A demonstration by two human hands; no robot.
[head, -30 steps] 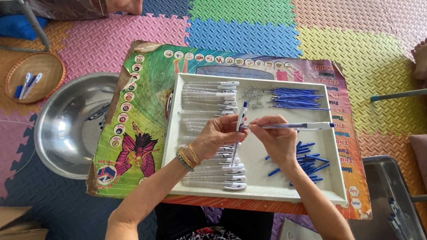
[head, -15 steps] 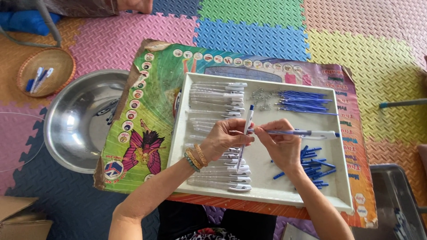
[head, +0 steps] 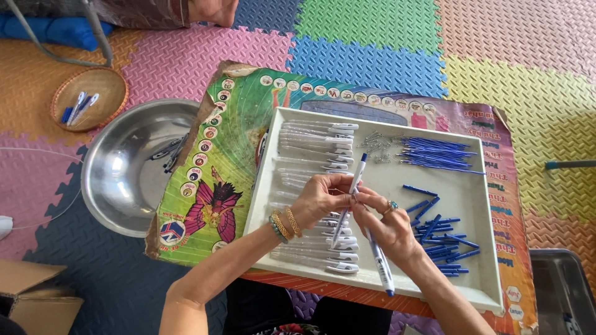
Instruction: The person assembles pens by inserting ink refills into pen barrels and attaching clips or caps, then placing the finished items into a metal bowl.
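Head view: both hands meet over the middle of the white tray [head: 478, 205], which sits on a colourful printed board [head: 230, 155]. Left hand [head: 320, 200] is closed, pinching a slim pen barrel [head: 349, 201] whose long axis runs steeply from upper right to lower left, tip end up near the rows of clear barrels [head: 316, 139]. Right hand [head: 392, 228] is closed around a white and blue pen [head: 380, 263], axis pointing down toward the tray's near edge. The hands touch at the fingertips. Loose blue caps [head: 444, 239] lie just right of the right hand; blue refills [head: 437, 152] lie farther up. Steel bowl [head: 124, 167] is well left.
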